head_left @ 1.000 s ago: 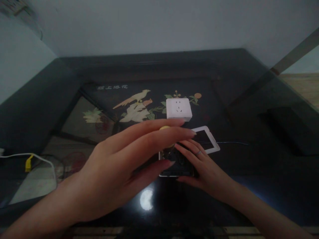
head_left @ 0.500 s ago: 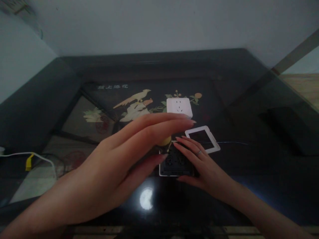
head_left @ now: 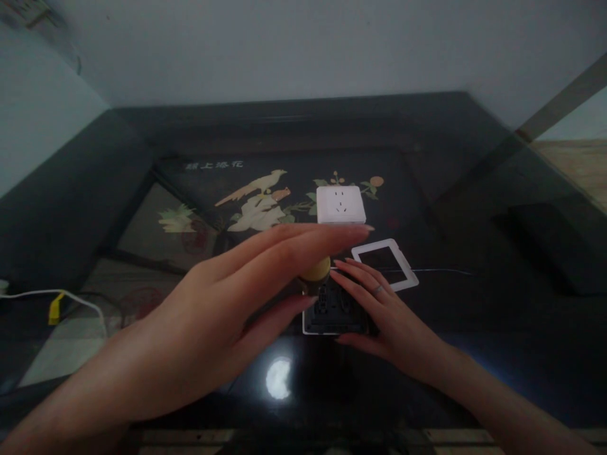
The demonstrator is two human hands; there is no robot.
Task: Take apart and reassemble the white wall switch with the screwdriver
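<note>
My left hand (head_left: 222,303) is closed round a screwdriver, whose round yellow handle end (head_left: 317,270) shows between the fingers and thumb; the rest of it is mostly hidden. Below it, a wall socket (head_left: 327,322) lies face down on the dark table, its black back up and a white rim showing. My right hand (head_left: 384,309), with a ring on one finger, grips this socket from the right, fingers along the far side and thumb at the near edge. Just beyond my right fingers lies a white square frame (head_left: 405,265).
A second white socket (head_left: 341,205) lies face up beyond my left fingertips. The glossy table (head_left: 284,129) carries a bird-and-flower picture. At the left runs a white cable (head_left: 90,302) with a yellow tag (head_left: 55,308). A dark flat object (head_left: 554,246) is at the right.
The yellow handle end has shifted slightly right and shows more. My left fingers have moved down a little. My right hand and the socket stay in place.
</note>
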